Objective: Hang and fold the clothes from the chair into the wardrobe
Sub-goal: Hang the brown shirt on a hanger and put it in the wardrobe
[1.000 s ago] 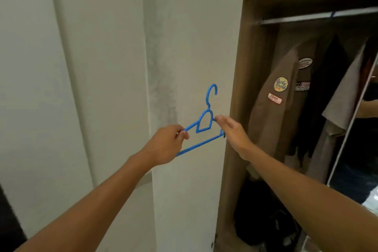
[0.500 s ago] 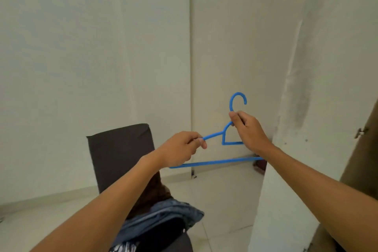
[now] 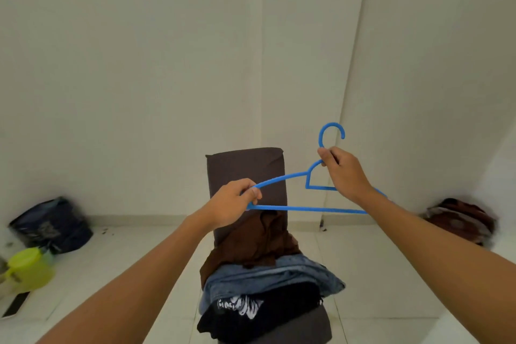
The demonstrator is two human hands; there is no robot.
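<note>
Both hands are holding one blue hanger, its long axis running left to right: the left hand is pinching the left tip, the right hand is gripping the neck. Directly below, three garments are piled on the chair: brown shirt, denim, black tee.

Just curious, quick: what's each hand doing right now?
Left hand: fingers grip the blue hanger at its left end.
Right hand: fingers grip its neck.
</note>
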